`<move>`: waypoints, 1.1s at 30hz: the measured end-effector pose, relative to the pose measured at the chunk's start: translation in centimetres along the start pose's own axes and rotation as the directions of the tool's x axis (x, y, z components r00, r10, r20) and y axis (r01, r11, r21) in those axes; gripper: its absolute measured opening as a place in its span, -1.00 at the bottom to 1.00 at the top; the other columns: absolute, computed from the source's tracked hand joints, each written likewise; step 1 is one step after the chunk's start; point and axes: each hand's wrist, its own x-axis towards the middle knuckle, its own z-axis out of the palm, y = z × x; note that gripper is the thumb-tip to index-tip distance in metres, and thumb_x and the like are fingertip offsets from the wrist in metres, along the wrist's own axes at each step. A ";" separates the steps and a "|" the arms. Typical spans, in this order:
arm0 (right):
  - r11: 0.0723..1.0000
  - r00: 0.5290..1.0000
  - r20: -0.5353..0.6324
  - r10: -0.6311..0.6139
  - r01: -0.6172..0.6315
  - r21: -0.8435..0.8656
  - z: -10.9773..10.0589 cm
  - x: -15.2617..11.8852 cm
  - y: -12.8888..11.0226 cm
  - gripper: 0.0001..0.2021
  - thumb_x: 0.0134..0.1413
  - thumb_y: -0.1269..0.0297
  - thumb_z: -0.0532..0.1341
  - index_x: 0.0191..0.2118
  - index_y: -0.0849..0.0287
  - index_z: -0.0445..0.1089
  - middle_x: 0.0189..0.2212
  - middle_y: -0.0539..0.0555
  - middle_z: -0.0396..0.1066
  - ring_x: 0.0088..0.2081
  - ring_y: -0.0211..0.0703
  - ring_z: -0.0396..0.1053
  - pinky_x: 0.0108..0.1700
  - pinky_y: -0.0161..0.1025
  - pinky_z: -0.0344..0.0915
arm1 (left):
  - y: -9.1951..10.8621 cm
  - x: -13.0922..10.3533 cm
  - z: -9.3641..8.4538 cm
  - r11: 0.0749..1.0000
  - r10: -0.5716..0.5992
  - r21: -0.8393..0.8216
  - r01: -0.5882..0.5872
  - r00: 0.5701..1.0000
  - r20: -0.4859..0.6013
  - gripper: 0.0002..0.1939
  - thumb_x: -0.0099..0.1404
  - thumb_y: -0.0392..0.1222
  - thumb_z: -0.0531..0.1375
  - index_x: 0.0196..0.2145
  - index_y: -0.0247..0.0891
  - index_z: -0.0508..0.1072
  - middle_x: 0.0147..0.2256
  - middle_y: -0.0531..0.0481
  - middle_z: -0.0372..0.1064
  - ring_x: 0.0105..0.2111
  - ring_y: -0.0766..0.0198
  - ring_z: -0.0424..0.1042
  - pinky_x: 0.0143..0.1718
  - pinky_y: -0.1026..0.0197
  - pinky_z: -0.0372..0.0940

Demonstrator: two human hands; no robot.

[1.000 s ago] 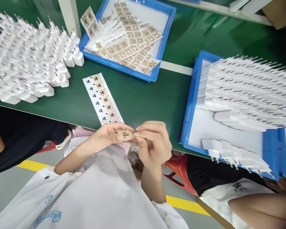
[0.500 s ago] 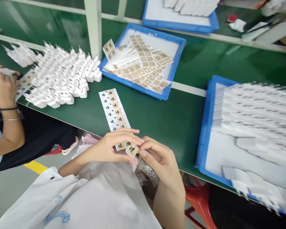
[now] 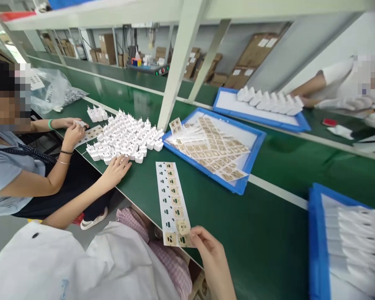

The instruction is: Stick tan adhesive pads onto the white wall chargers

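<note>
My left hand [image 3: 115,171] reaches to the near edge of a cluster of white plug adapters [image 3: 125,135]. Its fingers are stretched out against the closest ones, and I see nothing lifted in it. Between thumb and finger, my right hand [image 3: 208,243] pinches a small beige sticker [image 3: 183,227] with cut-outs, held over the lower end of a sticker sheet [image 3: 164,200]. That long white sheet lies on the green table [image 3: 253,241], with a column of beige stickers down its right side and bare backing on most of its left.
A blue-rimmed tray [image 3: 258,152] holds piled sticker sheets. Another tray [image 3: 315,241] at right holds rows of white adapters, and a third [image 3: 304,123] stands behind. A co-worker's hands [image 3: 73,131] work at left. A pale post [image 3: 178,66] rises behind the adapters.
My left hand has left my right hand and moved leftward to the adapters. My right hand keeps the sticker near the sheet's lower end. The view has tilted up and left.
</note>
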 end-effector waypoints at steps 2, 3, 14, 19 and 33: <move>1.000 0.998 -0.057 0.016 -0.016 -0.002 0.2 0.4 0.9 -0.56 0.04 -0.18 0.34 -0.51 0.13 0.43 -0.53 0.03 0.33 -0.45 -0.14 0.27 -0.42 -0.27 0.24 | -1.8 0.4 0.4 1.000 0.021 0.007 -0.021 1.000 0.007 -0.43 0.31 -0.58 0.03 0.18 -0.29 0.51 0.27 -0.33 0.41 0.28 -0.19 0.38 0.23 -0.23 0.28; 1.000 0.996 -0.089 0.018 -0.018 0.002 0.4 0.5 1.4 -0.55 0.01 -0.20 0.34 -0.51 0.14 0.44 -0.54 0.03 0.33 -0.46 -0.14 0.27 -0.43 -0.27 0.24 | -2.3 0.6 0.6 0.999 0.035 0.003 -0.035 0.999 0.008 -0.44 0.34 -0.57 0.03 0.17 -0.25 0.52 0.25 -0.29 0.43 0.27 -0.12 0.40 0.22 -0.17 0.29; 0.977 0.976 -0.172 -0.134 0.159 0.142 1.6 0.7 2.7 -0.54 -0.19 -0.18 0.44 -0.55 0.18 0.49 -0.53 0.11 0.50 -0.46 -0.05 0.40 -0.41 -0.20 0.36 | -3.0 1.5 -2.1 0.932 0.034 -0.355 -0.076 0.992 -0.125 -0.86 0.35 -0.27 0.24 -0.14 -0.20 0.56 -0.11 -0.20 0.56 -0.02 0.06 0.50 0.08 0.07 0.32; 0.929 0.937 -0.263 -0.228 0.290 0.229 2.1 0.1 1.8 -0.48 -0.25 -0.21 0.46 -0.65 0.16 0.35 -0.66 -0.03 0.28 -0.52 -0.21 0.23 -0.44 -0.26 0.22 | 4.8 -2.8 -1.9 0.737 -0.217 -0.673 -0.058 0.923 -0.317 -0.62 0.50 0.04 0.08 0.10 -0.26 0.39 -0.06 -0.21 0.52 -0.11 0.08 0.54 -0.08 0.07 0.43; 0.603 0.771 -0.319 -0.551 0.632 0.486 6.8 -14.2 -6.7 -0.52 0.18 -0.03 0.37 -0.57 0.11 0.20 -0.65 -0.14 0.12 -0.59 -0.34 0.12 -0.51 -0.34 0.16 | 20.7 -10.5 -10.9 0.140 -0.076 -0.874 -0.465 0.875 -0.478 -0.55 0.35 0.08 0.35 0.08 -0.14 0.42 -0.06 -0.13 0.40 -0.04 0.09 0.46 0.00 0.05 0.41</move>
